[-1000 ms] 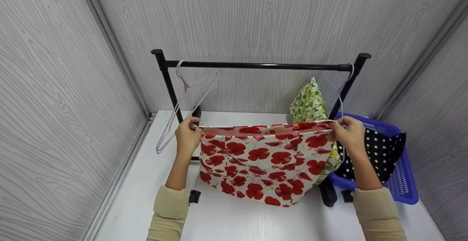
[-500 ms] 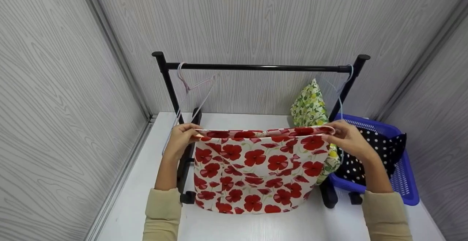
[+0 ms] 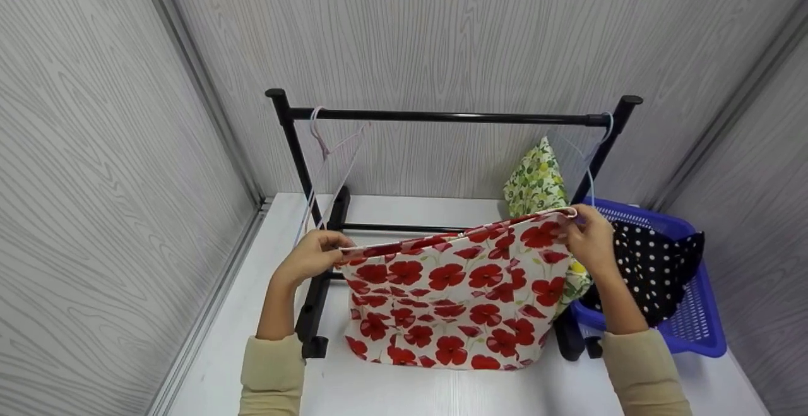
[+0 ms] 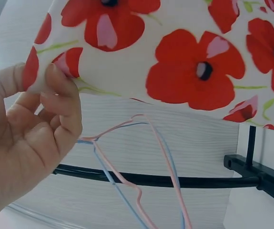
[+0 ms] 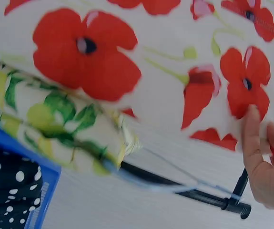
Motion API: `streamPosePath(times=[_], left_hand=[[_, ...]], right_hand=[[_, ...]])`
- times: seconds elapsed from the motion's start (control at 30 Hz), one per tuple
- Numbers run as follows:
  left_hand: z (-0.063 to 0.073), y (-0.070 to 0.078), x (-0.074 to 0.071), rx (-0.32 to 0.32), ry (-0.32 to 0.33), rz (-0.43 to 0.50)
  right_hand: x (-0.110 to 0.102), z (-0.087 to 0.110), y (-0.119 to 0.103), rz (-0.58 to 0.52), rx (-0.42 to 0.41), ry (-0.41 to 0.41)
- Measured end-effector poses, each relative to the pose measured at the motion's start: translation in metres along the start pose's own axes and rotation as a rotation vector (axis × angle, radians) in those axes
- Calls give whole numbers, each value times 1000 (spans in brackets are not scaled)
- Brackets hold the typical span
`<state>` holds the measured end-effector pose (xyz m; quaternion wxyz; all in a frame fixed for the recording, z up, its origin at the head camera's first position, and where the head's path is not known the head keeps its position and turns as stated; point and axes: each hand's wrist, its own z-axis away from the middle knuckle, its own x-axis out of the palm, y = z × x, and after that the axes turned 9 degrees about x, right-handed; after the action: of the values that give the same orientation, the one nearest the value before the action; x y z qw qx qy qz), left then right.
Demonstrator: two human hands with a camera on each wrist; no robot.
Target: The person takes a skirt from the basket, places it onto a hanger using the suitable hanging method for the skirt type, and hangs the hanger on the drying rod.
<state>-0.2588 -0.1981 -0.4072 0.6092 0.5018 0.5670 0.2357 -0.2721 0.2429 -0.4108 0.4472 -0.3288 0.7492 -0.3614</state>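
Observation:
A white skirt (image 3: 448, 296) with red poppies is stretched between my two hands in front of the rack. My left hand (image 3: 309, 256) pinches the left end of its top edge between thumb and fingers; the left wrist view shows this grip on the cloth (image 4: 194, 67) closely. On the other side, my right hand (image 3: 593, 239) pinches the top right corner, held higher than the left. In the right wrist view, the fingers (image 5: 253, 143) lie against the cloth, and part of the hand is cut off.
Behind the skirt stands a black rack (image 3: 442, 117). Pink and blue hangers (image 4: 115, 177) hang at its left end. A lemon-print garment (image 3: 536, 182) hangs at the right by a blue hanger (image 3: 591, 179). A blue basket (image 3: 701, 321) holds a black polka-dot garment (image 3: 653, 271).
The left hand has lowered and come nearer with its end of the skirt. The right hand dipped slightly, then rose, so the top edge now slants up to the right.

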Motion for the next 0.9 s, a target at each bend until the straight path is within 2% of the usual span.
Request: streamPosePath(times=[0.1, 0.23, 0.37, 0.47, 0.53, 0.73, 0.8, 0.9], left_hand=[[5, 3, -2, 2, 38, -6], [14, 10, -6, 11, 101, 6], [26, 15, -6, 46, 64, 38], [35, 15, -1, 65, -17, 86], [42, 15, 5, 84, -98, 135], [56, 12, 38, 177, -368, 336], [59, 9, 51, 190, -432, 416], [62, 0, 69, 169, -490, 492]], right_hand=[[9, -2, -12, 1, 41, 43], [18, -11, -36, 1, 0, 158], [24, -22, -64, -40, -30, 249], [30, -29, -82, -75, -46, 311], [35, -33, -92, -110, -66, 367], [52, -44, -110, -280, -116, 532], [59, -47, -112, -339, -123, 551], [71, -50, -110, -397, -129, 502]])
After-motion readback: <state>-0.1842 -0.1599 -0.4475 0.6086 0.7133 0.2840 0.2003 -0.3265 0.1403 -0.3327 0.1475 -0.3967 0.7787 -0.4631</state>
